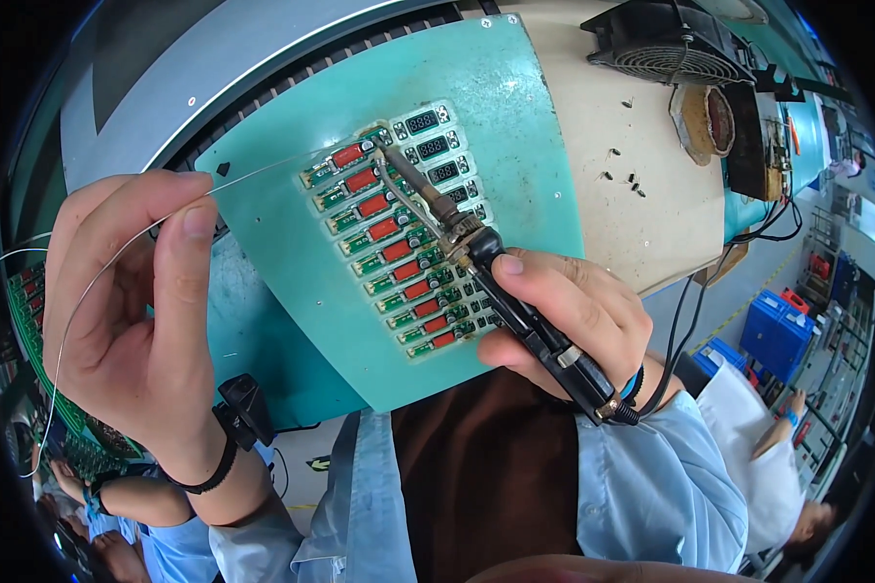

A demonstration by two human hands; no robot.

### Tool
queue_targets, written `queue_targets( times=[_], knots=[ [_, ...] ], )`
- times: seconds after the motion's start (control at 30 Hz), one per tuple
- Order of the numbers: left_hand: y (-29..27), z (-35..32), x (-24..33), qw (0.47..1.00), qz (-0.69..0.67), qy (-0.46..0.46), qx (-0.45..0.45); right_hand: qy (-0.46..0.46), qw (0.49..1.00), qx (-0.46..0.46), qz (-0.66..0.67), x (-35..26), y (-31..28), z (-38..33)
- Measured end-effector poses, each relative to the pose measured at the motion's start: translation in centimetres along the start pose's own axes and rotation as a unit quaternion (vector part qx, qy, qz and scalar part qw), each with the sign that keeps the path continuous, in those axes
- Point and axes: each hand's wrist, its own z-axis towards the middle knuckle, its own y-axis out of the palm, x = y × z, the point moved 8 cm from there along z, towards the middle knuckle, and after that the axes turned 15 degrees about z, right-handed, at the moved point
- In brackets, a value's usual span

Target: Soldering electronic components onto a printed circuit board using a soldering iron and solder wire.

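We grip the soldering iron [496, 282] pen-style in our right hand [564, 311], tip out ahead on the top row of small circuit boards [399, 233] w/ red parts. Left hand [127, 311] pinches solder wire [253, 175] btwn thumb & forefinger, feeding it across to the tip. Teal fixture plate [496, 126] keeps the boards tilted under both hands.

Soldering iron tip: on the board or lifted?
On it. The soldering iron in the right hand has its tip against the top red-part circuit board, where the solder wire ends.
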Motion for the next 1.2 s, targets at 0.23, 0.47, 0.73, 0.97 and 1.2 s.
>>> queue_targets(
  times=[0.23, 0.47, 0.73, 0.97, 1.2],
  knots=[
    [0.3, 0.2, -0.1, 1.0, -0.01, 0.002, -0.006, -0.003, 1.0, 0.001, 0.01, 0.1, -0.1, 0.0],
    [0.4, 0.1, -0.2, 1.0, -0.009, -0.009, -0.005, 0.006, 1.0, 0.008, -0.003, 0.1, -0.1, 0.1],
    [0.8, -0.3, -0.5, 0.998, 0.008, -0.009, -0.054, 0.014, 1.0, 0.008, 0.006, 0.0, 0.0, 0.0],
    [0.7, -0.4, -0.6, 0.999, -0.005, -0.022, -0.04, 0.013, 1.0, 0.009, 0.001, 0.0, 0.0, 0.1],
    [0.0, -0.6, 0.1, 1.0, 0.002, -0.016, 0.002, 0.011, 1.0, 0.007, -0.02, -0.9, -0.7, -0.8]
  ],
)
